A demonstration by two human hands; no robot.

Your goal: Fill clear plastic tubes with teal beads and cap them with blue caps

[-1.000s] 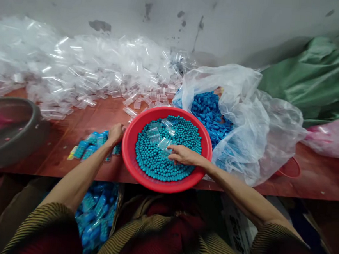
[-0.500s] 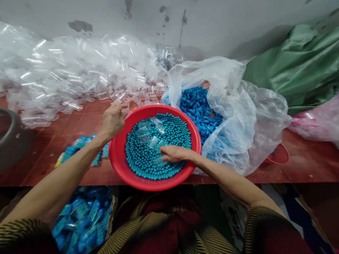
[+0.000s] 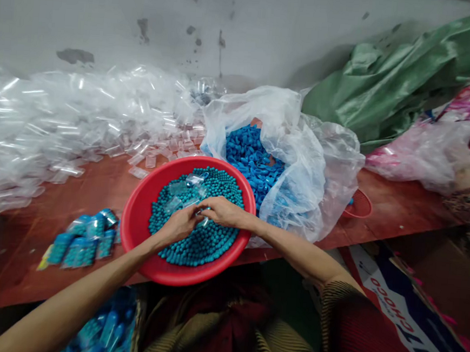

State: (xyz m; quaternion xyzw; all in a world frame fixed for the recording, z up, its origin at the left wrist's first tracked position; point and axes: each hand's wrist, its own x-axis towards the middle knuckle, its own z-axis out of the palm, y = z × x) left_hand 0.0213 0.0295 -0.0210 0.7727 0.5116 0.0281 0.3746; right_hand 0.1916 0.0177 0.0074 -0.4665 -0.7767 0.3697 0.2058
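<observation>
My left hand (image 3: 181, 224) and my right hand (image 3: 223, 212) meet over a red basin (image 3: 184, 278) of small teal beads (image 3: 196, 251). My right hand is closed on a clear plastic container (image 3: 205, 222), mostly covered by the fingers. The left fingers are pinched together against the right fingertips; what they hold is hidden. Other clear containers (image 3: 197, 178) lie on the beads behind my hands. Left of the basin, several bead-filled containers with blue tops (image 3: 87, 236) lie grouped on the red table (image 3: 104, 179).
A large heap of clear containers (image 3: 61, 113) lines the wall. Behind the basin, an open plastic bag (image 3: 301, 159) holds blue caps (image 3: 250, 158). A small red basket (image 3: 361, 205) and green tarp (image 3: 367, 89) are rightward. Another person's hand (image 3: 468, 171) shows far right. Filled containers (image 3: 105, 326) sit below the table.
My left hand went from the table left of the basin up beside its rim, then in over the beads to meet my right hand. The view has swung right.
</observation>
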